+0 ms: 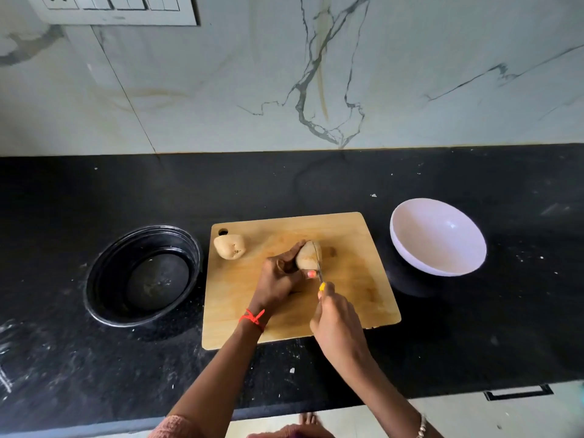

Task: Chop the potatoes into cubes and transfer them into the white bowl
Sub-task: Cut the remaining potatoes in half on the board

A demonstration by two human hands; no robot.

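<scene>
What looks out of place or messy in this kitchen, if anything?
Nothing serious. The black counter is flecked with white specks and smears, mostly near its front edge, and the cutting board lies slightly askew to the counter edge. The white bowl stands upright, undamaged.

Red thread (pixel 252 318) on left wrist, bracelet (pixel 421 426) on right, pink knit sleeve (pixel 177 426).

Cutting board (pixel 354 279) right half bare toward white bowl (pixel 436 238); black bowl (pixel 107 279) flanks left.
</scene>
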